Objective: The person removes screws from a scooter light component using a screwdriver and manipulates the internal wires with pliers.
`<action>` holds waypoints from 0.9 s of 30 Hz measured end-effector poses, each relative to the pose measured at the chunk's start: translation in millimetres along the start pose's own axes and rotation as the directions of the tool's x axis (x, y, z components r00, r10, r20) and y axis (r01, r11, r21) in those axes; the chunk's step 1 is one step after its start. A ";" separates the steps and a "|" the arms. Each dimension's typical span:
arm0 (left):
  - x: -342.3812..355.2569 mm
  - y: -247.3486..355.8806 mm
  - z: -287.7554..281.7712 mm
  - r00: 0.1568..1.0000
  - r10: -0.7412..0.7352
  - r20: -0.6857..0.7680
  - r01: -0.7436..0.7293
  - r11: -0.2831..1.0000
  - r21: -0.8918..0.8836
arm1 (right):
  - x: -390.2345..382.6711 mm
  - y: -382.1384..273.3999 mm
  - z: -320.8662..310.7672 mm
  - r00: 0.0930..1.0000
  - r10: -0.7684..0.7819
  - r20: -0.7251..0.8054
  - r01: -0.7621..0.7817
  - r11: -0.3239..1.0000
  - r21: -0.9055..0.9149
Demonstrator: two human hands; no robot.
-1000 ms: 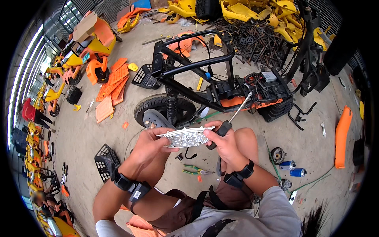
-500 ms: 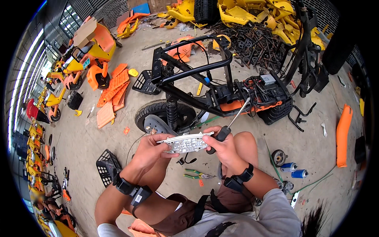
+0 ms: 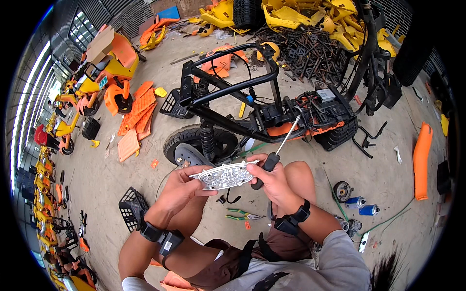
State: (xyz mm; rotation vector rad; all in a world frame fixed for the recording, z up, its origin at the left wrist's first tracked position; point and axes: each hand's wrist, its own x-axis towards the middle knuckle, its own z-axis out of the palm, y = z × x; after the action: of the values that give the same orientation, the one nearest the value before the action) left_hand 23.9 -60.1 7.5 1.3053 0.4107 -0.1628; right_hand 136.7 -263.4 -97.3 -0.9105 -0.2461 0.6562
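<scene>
Between my two hands is a flat, elongated silvery panel (image 3: 226, 176) with a pale rim and an embossed face; I cannot tell its exact kind. My left hand (image 3: 183, 186) pinches its left end between thumb and fingers. At the right end, my right hand (image 3: 275, 182) grips the panel with thumb and forefinger. That same hand also keeps a screwdriver (image 3: 268, 167) with a black handle, its metal shaft pointing up and away to the right. Just beyond the hands stands a stripped black scooter frame (image 3: 233, 89) with its wheel (image 3: 177, 140) on the left.
Green-handled pliers (image 3: 242, 214) lie on the floor below the panel. Two blue spray cans (image 3: 369, 210) and a round metal part (image 3: 342, 191) are at the right. A black basket (image 3: 130, 208) rests at the left. Farther off are orange panels (image 3: 138, 114) and a heap of metal parts (image 3: 306, 53).
The panel has tilted slightly, its right end a little higher. Both hands keep their hold, and the screwdriver has shifted slightly left. The whole view has moved a little.
</scene>
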 end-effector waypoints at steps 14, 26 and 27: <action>-6.7 7.8 -0.1 0.868 0.440 -0.230 -0.331 0.858 0.392 | -0.7 -2.8 2.9 0.998 0.048 -0.031 -0.044 0.991 0.125; -18.7 8.9 21.2 0.800 0.600 0.034 -0.537 0.689 0.487 | 2.6 1.2 2.7 0.998 0.070 0.000 -0.068 0.978 0.195; -23.0 12.4 27.2 0.812 0.583 0.005 -0.514 0.711 0.480 | 2.1 0.5 3.1 0.997 0.075 -0.001 -0.073 0.977 0.198</action>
State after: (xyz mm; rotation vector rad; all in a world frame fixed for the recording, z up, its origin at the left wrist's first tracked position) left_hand 12.6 -85.4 33.0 1.8713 0.0807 0.3737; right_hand 136.8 -259.8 -95.9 -0.7333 -0.1367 0.7318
